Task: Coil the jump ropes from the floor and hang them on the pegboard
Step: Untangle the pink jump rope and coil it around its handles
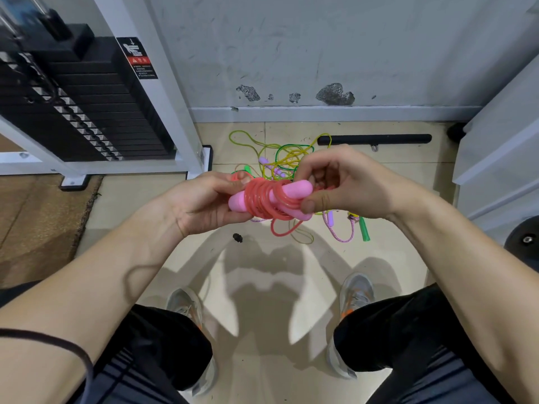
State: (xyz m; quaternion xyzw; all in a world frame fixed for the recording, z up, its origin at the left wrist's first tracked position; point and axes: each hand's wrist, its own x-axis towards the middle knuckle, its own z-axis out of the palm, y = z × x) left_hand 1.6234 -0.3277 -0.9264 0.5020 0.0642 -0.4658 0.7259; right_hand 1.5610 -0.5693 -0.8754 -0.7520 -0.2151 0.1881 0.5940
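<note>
My left hand (204,202) gripped the pink handles (294,189). My right hand (344,182) pinched the red rope (262,199) wound round them, dead centre. It was nearly coiled, I'd say. At twelve o'clock the tangle (285,158) lay on the floor (262,287), uncoiled. No pegboard in sight!

The grey wall (320,39) is scuffed, with dark chipped patches above the pale baseboard (320,113). Beige tiles cover the floor (131,199), and a brown mat (35,223) lies at the left, near a black weight stack (96,112). A black bar (374,139) lies near the wall.
</note>
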